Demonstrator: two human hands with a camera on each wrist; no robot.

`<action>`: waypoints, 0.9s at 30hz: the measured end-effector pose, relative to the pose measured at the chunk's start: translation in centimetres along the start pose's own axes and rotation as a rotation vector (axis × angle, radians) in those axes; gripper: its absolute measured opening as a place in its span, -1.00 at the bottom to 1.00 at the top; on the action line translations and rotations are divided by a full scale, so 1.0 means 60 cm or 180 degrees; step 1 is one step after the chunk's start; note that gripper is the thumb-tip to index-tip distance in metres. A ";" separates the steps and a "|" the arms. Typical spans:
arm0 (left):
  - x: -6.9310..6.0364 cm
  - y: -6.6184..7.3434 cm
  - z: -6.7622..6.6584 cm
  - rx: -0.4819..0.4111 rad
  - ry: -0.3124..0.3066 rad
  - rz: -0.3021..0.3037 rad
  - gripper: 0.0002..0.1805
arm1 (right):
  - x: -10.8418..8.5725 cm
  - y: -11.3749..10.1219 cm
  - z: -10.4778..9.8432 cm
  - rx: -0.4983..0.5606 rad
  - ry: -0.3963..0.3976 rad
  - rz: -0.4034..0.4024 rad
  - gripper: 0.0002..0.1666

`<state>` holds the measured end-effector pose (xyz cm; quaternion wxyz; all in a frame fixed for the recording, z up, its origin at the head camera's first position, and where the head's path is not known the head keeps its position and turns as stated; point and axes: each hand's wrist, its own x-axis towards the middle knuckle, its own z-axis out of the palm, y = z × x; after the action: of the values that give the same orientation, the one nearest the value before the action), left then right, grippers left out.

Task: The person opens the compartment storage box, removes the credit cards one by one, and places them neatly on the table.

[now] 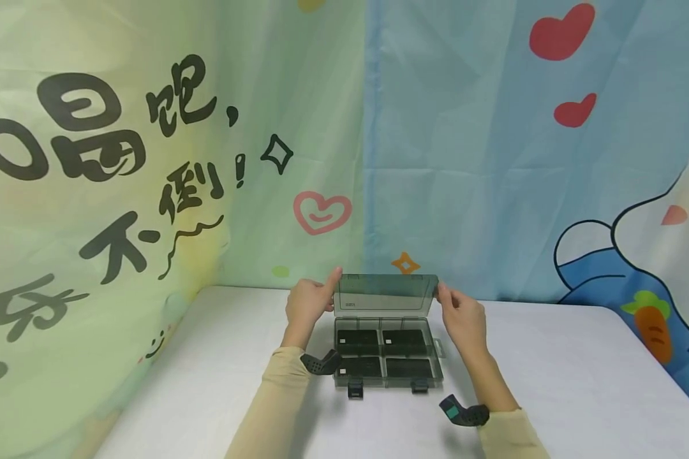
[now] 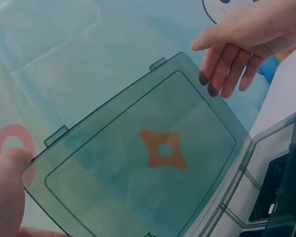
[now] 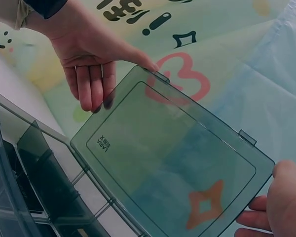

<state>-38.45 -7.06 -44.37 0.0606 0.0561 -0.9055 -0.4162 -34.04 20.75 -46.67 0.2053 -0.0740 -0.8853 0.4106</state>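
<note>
Smoke-tinted rectangular plastic box [image 1: 387, 384] on white table [image 1: 551, 370], 4 flat dark rectangles [image 1: 404, 343] inside. See-through grey lid [image 1: 386, 297] raised at box's far edge; left hand [image 1: 309, 305] pinches lid's left corner, right hand [image 1: 464, 317] its right.

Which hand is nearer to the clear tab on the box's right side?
Right. The right hand is at the right edge of the lid, on the same side as the clear tab; the left hand is at the lid's left edge, across the box.
</note>
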 end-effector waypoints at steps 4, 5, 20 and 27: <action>-0.001 0.006 -0.002 0.0067 0.0035 -0.0098 -0.07 | 0.000 0.002 0.002 0.0002 -0.0104 -0.0059 -0.32; -0.001 0.008 -0.003 0.0078 0.0033 -0.0114 -0.06 | 0.000 0.002 0.002 0.0000 -0.0121 -0.0075 -0.33; -0.010 -0.017 0.013 -0.0255 0.0211 0.0195 -0.08 | 0.006 0.008 -0.004 -0.0035 -0.0331 -0.0083 -0.34; -0.041 -0.080 0.010 -0.0667 -0.0077 0.0800 -0.34 | 0.010 0.015 -0.006 -0.0130 -0.0412 -0.0391 -0.37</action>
<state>-35.87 -9.34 -48.58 0.1068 -0.0692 -0.8577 -0.4981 -34.44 21.79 -46.98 0.1708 0.0029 -0.9078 0.3830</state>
